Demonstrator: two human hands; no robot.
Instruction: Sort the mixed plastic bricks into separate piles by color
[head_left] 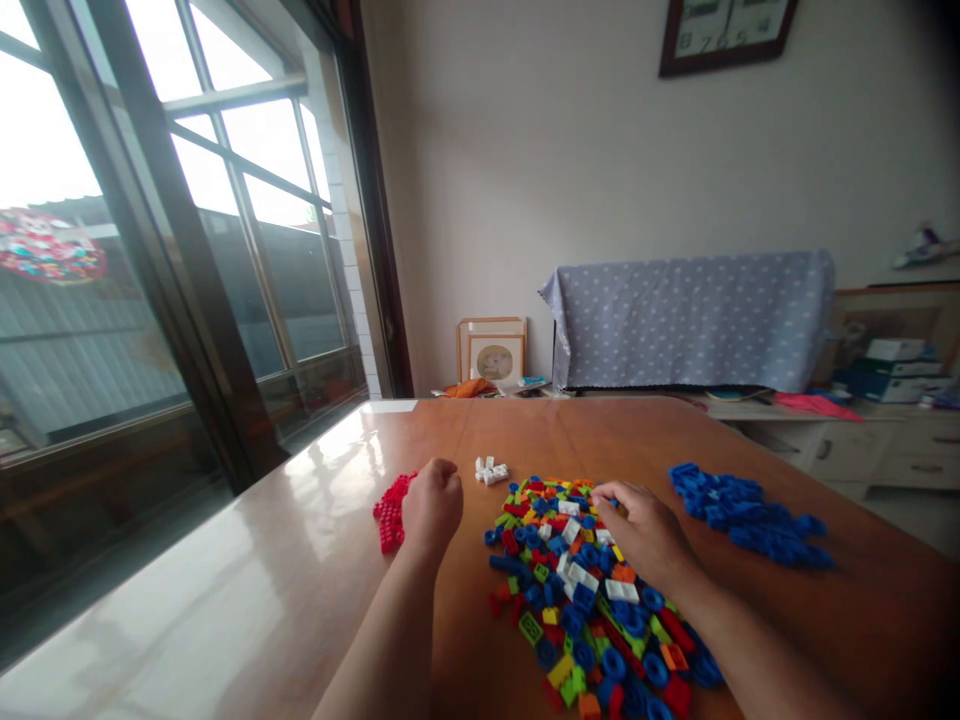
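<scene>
Four heaps of small plastic bricks on one brown wooden table [300,560]. One red heap [390,512] at the left, all of a single colour. One white heap [491,470], the smallest, a mere handful, just beyond the gap between the hands. One blue heap [750,515] at the right, broad and loose, apart from the others. One mixed heap [577,590] in the middle, by far the largest: blue, red, green, yellow, orange and white pieces together, too many and too tangled to count singly.

Two bare hands in view. Left hand [433,505] clenched into a fist, knuckles up, just beside the red heap at its right edge; contents of the fist hidden. Right hand [645,535] palm down on the mixed heap, fingers [609,492] curled toward its far edge among blue and red pieces; pinching a brick or merely touching, impossible to tell.

Beyond the table, one piece of furniture under a grey dotted cloth [690,320], one framed picture [493,355] leaning against the wall, and a few stacked boxes [896,365] on a low sideboard [847,440], their contents hidden. One large window [247,220] at the left.
</scene>
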